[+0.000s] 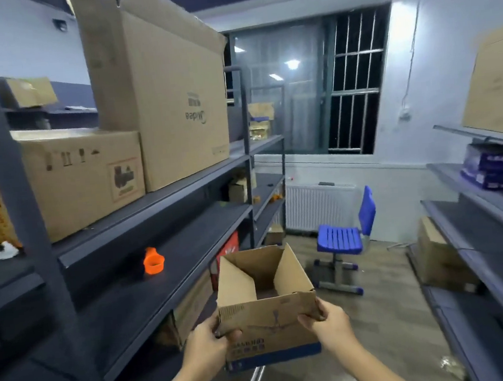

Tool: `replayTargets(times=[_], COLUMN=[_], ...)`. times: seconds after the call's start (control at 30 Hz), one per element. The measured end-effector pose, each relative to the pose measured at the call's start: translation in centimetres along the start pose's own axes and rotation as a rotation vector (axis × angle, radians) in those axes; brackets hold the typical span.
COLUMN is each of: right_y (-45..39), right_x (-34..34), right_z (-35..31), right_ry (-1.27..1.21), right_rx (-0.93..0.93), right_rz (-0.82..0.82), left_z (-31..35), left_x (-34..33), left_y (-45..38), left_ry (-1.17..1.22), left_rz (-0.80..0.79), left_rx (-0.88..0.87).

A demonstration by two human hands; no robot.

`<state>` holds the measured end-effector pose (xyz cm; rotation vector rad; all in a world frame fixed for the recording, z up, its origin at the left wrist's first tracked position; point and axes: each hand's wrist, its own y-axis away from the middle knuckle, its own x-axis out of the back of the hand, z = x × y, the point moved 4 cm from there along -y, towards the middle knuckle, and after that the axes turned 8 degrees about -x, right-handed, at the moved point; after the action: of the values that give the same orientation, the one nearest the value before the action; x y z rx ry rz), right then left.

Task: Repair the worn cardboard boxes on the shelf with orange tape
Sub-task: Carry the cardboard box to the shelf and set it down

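Observation:
I hold a small open cardboard box (268, 311) with a blue band along its bottom in front of me, in the aisle beside the shelf. Its top flaps stand up and the inside looks empty. My left hand (210, 345) grips its near left corner, thumb on the front face. My right hand (327, 321) grips the near right corner. An orange roll of tape (153, 262) lies on the dark middle shelf (187, 242) to the left, apart from both hands.
Two large cardboard boxes (154, 92) (80, 176) stand on the upper shelf at left. More boxes sit on the lower shelves. A blue chair (347, 236) stands ahead by a radiator. Another shelf unit (479, 245) with dark blue boxes lines the right side.

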<state>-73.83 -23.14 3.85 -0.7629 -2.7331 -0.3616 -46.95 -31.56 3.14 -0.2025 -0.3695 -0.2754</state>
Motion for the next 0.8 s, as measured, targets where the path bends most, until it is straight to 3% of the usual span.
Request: replayTargets(times=[0.4, 0.8], right_y=[-19.1, -38.6], right_x=[9.7, 13.1], right_z=[-2.5, -3.4], right_ry=[-0.051, -0.077], right_rx=[-0.044, -0.037], right_rz=[0.041, 0.077], left_z=[3.0, 4.8], left_x=[-13.1, -21.3], left_y=[-20.6, -39.4], left_ry=[0.051, 0.039], left_rz=[-0.08, -0.126], left_rx=[-0.025, -0.095])
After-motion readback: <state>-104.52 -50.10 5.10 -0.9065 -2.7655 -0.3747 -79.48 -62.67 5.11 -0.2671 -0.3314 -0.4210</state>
